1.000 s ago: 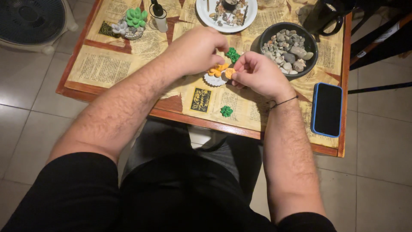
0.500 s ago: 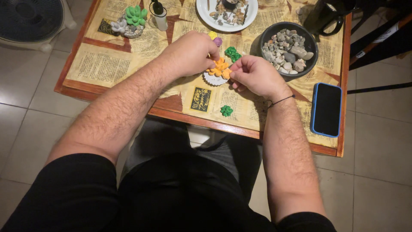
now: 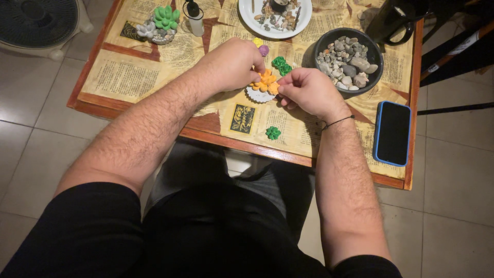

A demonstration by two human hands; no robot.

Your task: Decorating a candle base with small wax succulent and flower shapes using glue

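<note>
An orange flower-shaped piece [image 3: 265,81] sits on a small white scalloped dish [image 3: 257,96] at the middle of the table. My left hand [image 3: 234,64] pinches the orange piece from the left side. My right hand [image 3: 307,91] pinches its right edge with thumb and forefinger. Both hands meet over the dish. Small green rosettes [image 3: 281,63] lie just behind the hands, and another green rosette [image 3: 273,133] lies near the table's front edge.
A dark bowl of pebbles [image 3: 349,61] stands at the right, a white plate [image 3: 275,12] of small bits at the back, a dark mug [image 3: 393,20] beside it. A blue-cased phone [image 3: 392,133] lies at the right. A finished green arrangement [image 3: 159,23] and small bottle [image 3: 195,15] stand back left.
My hands have shifted slightly and drawn closer on the orange piece above the white dish. A purple and a yellow bit behind my left hand have come into view.
</note>
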